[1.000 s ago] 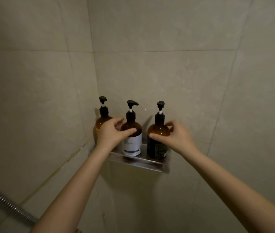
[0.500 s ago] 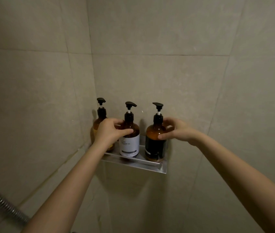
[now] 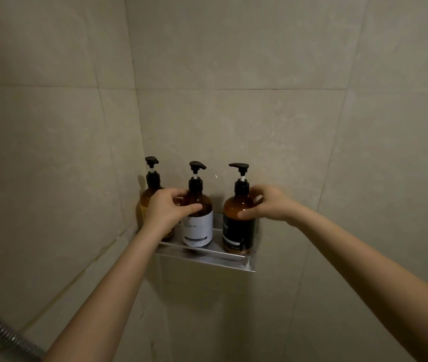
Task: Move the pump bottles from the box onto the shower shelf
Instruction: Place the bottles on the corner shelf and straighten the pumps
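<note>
Placement nearly complete: three pump bottles upright on the shower shelf (image 3: 205, 256), left hand (image 3: 167, 211) curled around the white-labelled bottle (image 3: 197, 223), right hand (image 3: 269, 205) around the black-labelled bottle (image 3: 237, 226); next, release.

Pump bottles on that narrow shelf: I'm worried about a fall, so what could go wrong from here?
The black-label bottle stands at the shelf's open right end; a nudge from the right hand might tip it off. The left hand, gripping the white-label bottle, could knock the left bottle behind it.
</note>
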### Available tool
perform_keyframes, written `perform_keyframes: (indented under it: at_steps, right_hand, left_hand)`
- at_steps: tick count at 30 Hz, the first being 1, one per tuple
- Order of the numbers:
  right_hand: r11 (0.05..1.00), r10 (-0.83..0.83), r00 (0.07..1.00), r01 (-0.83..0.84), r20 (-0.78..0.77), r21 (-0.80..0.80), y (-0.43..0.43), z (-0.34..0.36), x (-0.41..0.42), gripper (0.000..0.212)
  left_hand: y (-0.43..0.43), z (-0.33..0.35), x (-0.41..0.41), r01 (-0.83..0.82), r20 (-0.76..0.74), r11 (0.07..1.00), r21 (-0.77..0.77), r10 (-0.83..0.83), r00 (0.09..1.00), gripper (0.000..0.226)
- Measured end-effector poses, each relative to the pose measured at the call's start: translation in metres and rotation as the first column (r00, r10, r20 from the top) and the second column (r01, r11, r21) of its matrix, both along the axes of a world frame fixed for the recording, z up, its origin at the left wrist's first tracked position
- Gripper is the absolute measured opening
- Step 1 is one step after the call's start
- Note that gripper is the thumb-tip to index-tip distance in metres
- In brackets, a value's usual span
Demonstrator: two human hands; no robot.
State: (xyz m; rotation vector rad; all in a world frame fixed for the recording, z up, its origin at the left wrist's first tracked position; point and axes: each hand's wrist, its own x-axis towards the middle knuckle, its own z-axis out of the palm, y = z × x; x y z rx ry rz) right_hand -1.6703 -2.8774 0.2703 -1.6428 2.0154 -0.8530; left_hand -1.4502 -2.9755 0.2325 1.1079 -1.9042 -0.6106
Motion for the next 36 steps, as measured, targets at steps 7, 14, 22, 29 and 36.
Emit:
perform_keyframes:
  at_steps: [7, 14, 22, 29, 36]
  right_hand:
    - [0.992, 0.114, 0.987, -0.120, 0.109, 0.048, 0.010, 0.005, -0.011, 0.059]
    - [0.986, -0.098, 0.995, 0.101, 0.024, -0.130, 0.004, -0.009, 0.008, 0.068]
    - [0.994, 0.105, 0.989, -0.102, 0.105, -0.033, 0.000, 0.000, 0.003, 0.049]
    - [0.997, 0.035, 0.998, -0.031, 0.056, -0.064, -0.002, 0.000, 0.005, 0.049]
    - [0.998, 0.031, 0.998, -0.027, 0.059, -0.063, -0.002, 0.000, 0.011, 0.052]
  left_hand:
    - [-0.005, 0.002, -0.003, 0.029, 0.019, 0.999, 0.033, -0.029, 0.999, 0.054]
    - [-0.003, 0.002, -0.005, -0.012, 0.013, 1.000, -0.022, 0.012, 1.000, 0.050]
    - [-0.004, 0.006, -0.003, 0.041, 0.032, 0.999, -0.020, -0.041, 0.999, 0.040]
    - [-0.003, 0.003, -0.002, 0.026, 0.052, 0.998, -0.053, -0.023, 0.998, 0.046]
    - [-0.003, 0.002, -0.001, 0.048, 0.064, 0.998, -0.032, -0.046, 0.997, 0.050]
